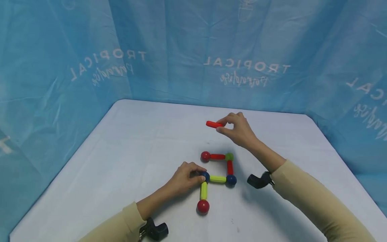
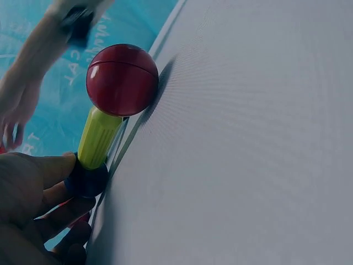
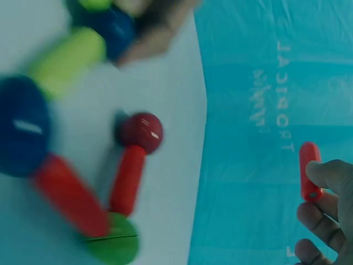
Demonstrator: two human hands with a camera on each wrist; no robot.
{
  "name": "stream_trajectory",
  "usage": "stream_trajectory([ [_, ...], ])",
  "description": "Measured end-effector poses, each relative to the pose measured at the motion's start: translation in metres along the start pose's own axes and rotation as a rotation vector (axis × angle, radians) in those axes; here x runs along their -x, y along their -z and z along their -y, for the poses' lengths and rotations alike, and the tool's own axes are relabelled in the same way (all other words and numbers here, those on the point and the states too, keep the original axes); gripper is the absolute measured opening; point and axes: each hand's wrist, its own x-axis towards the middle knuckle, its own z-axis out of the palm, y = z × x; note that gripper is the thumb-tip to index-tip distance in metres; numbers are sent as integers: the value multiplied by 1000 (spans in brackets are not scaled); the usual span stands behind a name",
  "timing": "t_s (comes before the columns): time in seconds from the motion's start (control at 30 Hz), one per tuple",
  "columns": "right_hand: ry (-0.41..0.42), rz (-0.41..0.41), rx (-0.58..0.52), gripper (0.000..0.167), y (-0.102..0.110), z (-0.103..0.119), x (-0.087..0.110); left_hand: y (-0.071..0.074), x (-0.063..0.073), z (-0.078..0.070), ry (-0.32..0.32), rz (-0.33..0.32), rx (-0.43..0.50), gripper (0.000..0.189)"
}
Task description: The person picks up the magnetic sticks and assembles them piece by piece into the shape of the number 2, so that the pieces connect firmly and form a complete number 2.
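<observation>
My right hand (image 1: 239, 129) pinches a loose red stick (image 1: 213, 124) between thumb and fingers, raised above the far part of the table. On the tabletop lies a chain of balls and sticks. My left hand (image 1: 185, 178) grips its dark blue ball (image 1: 205, 176) with thumb and fingertips. From that ball one yellow-green stick (image 1: 204, 191) runs to a near red ball (image 1: 203, 206), and another yellow-green stick (image 1: 217, 179) runs to a second blue ball (image 1: 231, 180). Beyond it come a red stick (image 1: 230, 167), a green ball (image 1: 229, 157), another red stick (image 1: 217, 156) and a far red ball (image 1: 205, 156).
The chain lies on a white table (image 1: 136, 141) with rounded far corners. A blue sheet (image 1: 181, 40) with mirrored lettering hangs behind and at the sides. Black wrist cameras sit below the left sleeve (image 1: 121, 222) and the right sleeve (image 1: 308, 195).
</observation>
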Motion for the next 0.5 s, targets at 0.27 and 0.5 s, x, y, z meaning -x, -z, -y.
stream_trajectory([
  [0.27, -11, 21, 9, 27, 2, -21, 89, 1, 0, 0, -13, 1, -4, 29],
  [0.5, -46, 81, -4, 24, -16, -29, 146, 0, 0, -2, 12, -3, 1, 29],
])
